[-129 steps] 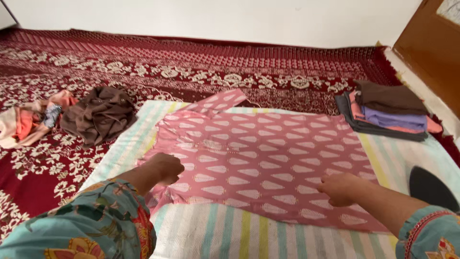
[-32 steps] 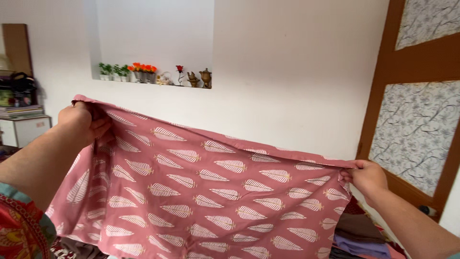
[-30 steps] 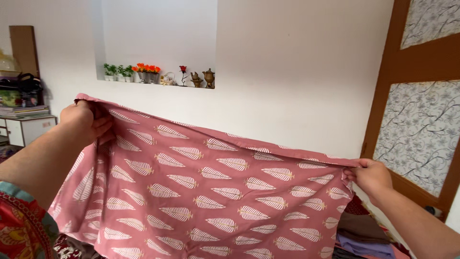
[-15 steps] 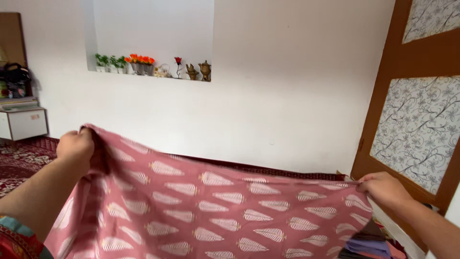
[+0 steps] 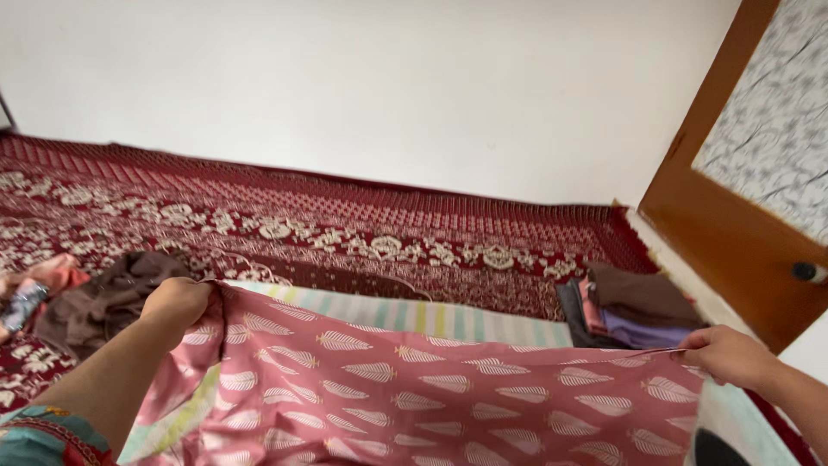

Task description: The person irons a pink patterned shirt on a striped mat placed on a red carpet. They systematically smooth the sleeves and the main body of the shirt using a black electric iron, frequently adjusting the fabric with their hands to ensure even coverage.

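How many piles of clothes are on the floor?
2. A folded stack sits at the right by the wooden door; a crumpled heap lies at the left on the red carpet. The pink cloth may hide more.

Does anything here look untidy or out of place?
Yes. A crumpled brown garment and pink cloth lie loose on the carpet at left, unlike the folded stack at right.
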